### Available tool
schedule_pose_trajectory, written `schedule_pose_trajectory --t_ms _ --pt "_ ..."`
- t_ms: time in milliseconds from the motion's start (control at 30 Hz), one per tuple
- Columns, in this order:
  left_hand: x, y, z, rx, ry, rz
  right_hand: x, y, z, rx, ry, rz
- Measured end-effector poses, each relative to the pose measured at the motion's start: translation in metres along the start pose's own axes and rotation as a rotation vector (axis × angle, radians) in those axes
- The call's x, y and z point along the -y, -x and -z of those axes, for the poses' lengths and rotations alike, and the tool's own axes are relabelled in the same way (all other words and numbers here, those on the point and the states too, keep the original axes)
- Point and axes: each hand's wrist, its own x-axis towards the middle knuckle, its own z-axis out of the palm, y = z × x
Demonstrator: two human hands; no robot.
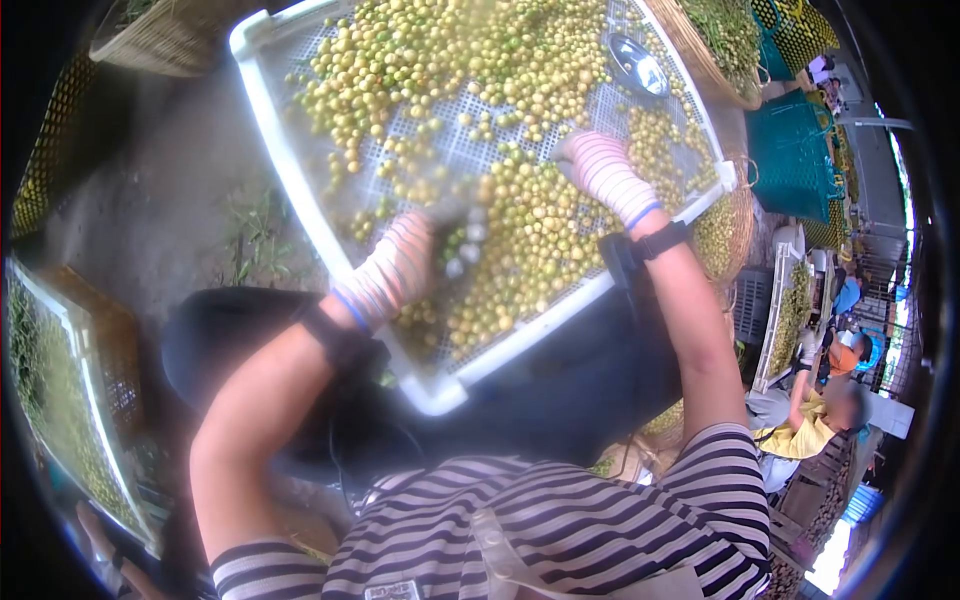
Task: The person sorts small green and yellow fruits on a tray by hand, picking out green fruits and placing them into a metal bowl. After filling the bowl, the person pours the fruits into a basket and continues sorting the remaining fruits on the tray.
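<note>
A white mesh tray [298, 195] with a raised rim rests tilted over my lap. Small round yellow-green fruits [530, 225] lie across it in a thick layer, with bare mesh showing in the middle. My left hand [405, 260], in a striped knit glove, is low over the fruits near the left rim, its dark fingertips smeared by motion. Farther right, my right hand [605, 175] wears a matching glove; its fingers curl down at the edge of the fruit pile, and whatever they hold is hidden. A shiny metal bowl [637, 65] sits at the tray's upper right.
Woven baskets [160, 40] stand around the tray. A green plastic basket [795, 155] is on the right. Another fruit-filled tray [75, 400] is at the left. On the right, a person in yellow [810, 425] works at a further tray [783, 315].
</note>
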Motion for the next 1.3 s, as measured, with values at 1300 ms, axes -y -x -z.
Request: schedule_pose_trajectory --t_ms 1300 --pt "-0.001 0.002 -0.012 -0.014 0.134 -0.002 0.089 0.050 0.011 -0.274 -0.852 0.422"
